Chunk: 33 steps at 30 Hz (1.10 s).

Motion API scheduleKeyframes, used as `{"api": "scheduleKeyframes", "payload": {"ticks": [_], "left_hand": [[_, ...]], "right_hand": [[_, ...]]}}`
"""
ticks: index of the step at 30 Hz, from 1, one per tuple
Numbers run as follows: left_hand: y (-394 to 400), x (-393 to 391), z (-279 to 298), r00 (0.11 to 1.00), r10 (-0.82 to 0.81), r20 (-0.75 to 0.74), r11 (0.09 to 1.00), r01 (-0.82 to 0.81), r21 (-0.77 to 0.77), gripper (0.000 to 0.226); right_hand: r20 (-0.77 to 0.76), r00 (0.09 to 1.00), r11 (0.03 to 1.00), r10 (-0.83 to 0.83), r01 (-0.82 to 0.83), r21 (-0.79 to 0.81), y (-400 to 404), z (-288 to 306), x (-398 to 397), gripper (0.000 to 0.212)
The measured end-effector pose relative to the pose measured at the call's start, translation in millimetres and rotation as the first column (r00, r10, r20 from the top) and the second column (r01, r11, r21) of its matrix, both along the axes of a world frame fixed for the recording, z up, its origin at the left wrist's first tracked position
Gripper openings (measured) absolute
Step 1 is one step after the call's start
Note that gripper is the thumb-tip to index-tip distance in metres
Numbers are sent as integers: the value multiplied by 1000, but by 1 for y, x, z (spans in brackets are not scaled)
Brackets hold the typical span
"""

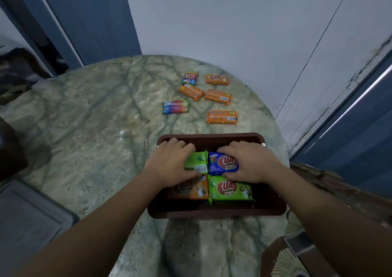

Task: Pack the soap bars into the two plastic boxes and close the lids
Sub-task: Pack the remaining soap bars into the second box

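Soap bars [223,163] are gripped in the brown box [216,212]: a green bar [196,162] by the left hand [171,162], a blue by the right hand [252,162]. 6 loose bars [221,117] are left straight ahead on the surface [84,117], long axes mostly crosswise, nearer the right hand.

Home: marble table [89,115], blue door [89,18].

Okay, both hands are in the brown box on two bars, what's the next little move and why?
Probably press the green bar under the left hand and the blue bar under the right hand down level in the brown box, then let go. Six bars, such as the nearest orange one, lie on the table unpacked.
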State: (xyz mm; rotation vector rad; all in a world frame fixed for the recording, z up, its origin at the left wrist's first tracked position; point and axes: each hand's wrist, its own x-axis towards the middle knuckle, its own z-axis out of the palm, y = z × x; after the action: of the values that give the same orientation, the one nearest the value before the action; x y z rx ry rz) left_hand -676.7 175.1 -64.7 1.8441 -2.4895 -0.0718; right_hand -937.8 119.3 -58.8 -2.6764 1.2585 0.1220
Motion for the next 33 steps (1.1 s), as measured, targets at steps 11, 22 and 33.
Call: {"api": "scheduleKeyframes", "payload": {"ticks": [11, 22, 33], "left_hand": [[-2, 2, 3, 999, -27, -25, 998, 28, 61, 73], [3, 3, 2, 991, -94, -94, 996, 95, -2, 37], [-1, 3, 5, 983, 54, -176, 998, -50, 28, 47]], "right_hand": [[6, 1000, 1000, -17, 17, 23, -2, 2, 0, 88], [14, 999, 999, -35, 34, 35, -2, 5, 0, 81], [17, 999, 999, -36, 36, 23, -3, 4, 0, 81]]}}
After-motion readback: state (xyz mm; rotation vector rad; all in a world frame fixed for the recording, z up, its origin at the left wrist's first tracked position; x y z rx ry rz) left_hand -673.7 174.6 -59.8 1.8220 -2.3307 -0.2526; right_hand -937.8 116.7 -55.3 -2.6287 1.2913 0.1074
